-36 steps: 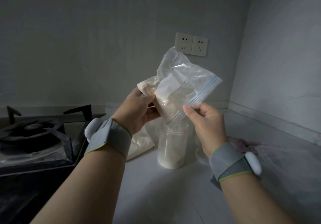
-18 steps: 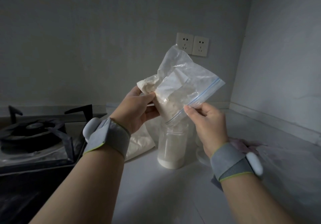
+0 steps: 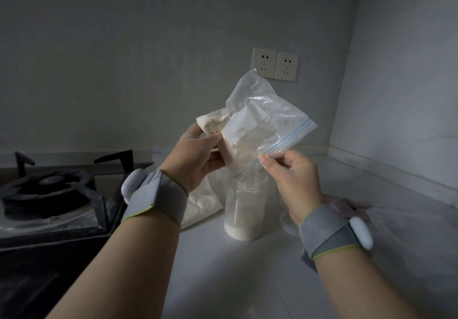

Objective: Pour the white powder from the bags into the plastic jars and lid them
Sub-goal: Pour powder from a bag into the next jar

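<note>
With left hand (image 3: 195, 157), grips the zip bag (image 3: 272, 120) at its powder-filled corner; with right hand (image 3: 295, 182), pinches the mouth, tilted over the jar (image 3: 245, 209) on the counter (image 3: 223, 269). Looks light, limp, slippery; best held by corners.

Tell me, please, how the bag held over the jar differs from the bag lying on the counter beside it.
The held bag is raised and tilted, mouth down at the jar, gripped by the left hand and right hand; the counter bag lies flat, untouched. The held bag shows much clear, slack plastic; the counter bag looks white throughout. Both hold white powder.
</note>
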Motion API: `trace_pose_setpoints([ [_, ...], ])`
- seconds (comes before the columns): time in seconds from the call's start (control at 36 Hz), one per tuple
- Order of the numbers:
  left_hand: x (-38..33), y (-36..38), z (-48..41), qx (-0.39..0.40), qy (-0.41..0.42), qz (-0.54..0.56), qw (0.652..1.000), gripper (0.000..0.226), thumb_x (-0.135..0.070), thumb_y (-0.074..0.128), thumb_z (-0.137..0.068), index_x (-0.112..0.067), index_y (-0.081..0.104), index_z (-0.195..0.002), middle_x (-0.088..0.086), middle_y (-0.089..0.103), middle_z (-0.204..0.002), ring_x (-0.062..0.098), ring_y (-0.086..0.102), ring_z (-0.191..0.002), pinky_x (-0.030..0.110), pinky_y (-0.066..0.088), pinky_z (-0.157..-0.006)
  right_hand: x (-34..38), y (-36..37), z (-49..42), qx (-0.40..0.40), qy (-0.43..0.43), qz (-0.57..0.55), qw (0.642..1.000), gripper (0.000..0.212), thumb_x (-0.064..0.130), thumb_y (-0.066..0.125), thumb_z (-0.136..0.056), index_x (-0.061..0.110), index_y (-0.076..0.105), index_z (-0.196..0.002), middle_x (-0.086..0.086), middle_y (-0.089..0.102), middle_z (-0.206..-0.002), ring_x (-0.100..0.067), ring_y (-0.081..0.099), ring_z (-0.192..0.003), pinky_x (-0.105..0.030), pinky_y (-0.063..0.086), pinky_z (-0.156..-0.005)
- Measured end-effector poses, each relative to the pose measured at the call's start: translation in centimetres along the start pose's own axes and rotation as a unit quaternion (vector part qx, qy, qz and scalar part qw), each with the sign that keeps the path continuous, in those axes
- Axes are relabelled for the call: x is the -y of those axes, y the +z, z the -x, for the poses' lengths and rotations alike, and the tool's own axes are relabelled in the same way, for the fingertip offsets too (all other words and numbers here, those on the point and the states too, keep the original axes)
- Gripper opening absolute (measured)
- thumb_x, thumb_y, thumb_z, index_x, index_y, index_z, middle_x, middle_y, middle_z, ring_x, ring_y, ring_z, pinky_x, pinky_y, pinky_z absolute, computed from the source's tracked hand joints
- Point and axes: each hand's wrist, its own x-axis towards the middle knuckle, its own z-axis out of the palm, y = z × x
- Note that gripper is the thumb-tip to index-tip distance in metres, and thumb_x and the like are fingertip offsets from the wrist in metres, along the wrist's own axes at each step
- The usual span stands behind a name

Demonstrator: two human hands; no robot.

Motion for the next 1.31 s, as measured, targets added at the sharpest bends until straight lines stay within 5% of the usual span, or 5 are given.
trace_pose_setpoints([
  [0.67, 0.07, -0.03, -0.12, -0.004, -0.002, -0.009, 1.000, 0.037, -0.005, 0.042, -0.098, -0.014, 0.048, -0.134, 0.010, 0.063, -0.111, 0.023, 0.066, -0.082, 0.033, 0.060, -0.068, -0.44, 0.09, -0.02, 0.003, 0.008, 0.015, 1.000, 0.023, 0.012, 0.072, -0.077, 0.025, 0.064, -0.059, 0.011, 0.066, -0.062, -0.005, 0.060, -0.065, -0.024, 0.050, -0.070],
  [1.03, -0.10, -0.01, -0.01, -0.002, 0.002, -0.013, 1.000, 0.036, -0.005, 0.041, -0.099, -0.014, 0.048, -0.133, 0.007, 0.065, -0.105, 0.023, 0.066, -0.081, 0.036, 0.059, -0.073, -0.14, -0.08, -0.07, 0.004, 0.010, 0.004, 1.000, 0.024, 0.010, 0.072, -0.077, 0.024, 0.064, -0.060, 0.010, 0.066, -0.065, 0.001, 0.058, -0.060, -0.021, 0.049, -0.070],
  [1.31, -0.08, 0.14, 0.04, -0.005, 0.001, -0.018, 1.000, 0.035, -0.005, 0.041, -0.099, -0.015, 0.049, -0.131, 0.006, 0.065, -0.101, 0.021, 0.066, -0.078, 0.033, 0.059, -0.069, -0.03, 0.05, 0.20, 0.021, 0.025, 0.016, 0.999, 0.016, 0.012, 0.071, -0.078, 0.023, 0.066, -0.067, 0.002, 0.069, -0.073, -0.011, 0.063, -0.072, -0.025, 0.050, -0.074],
])
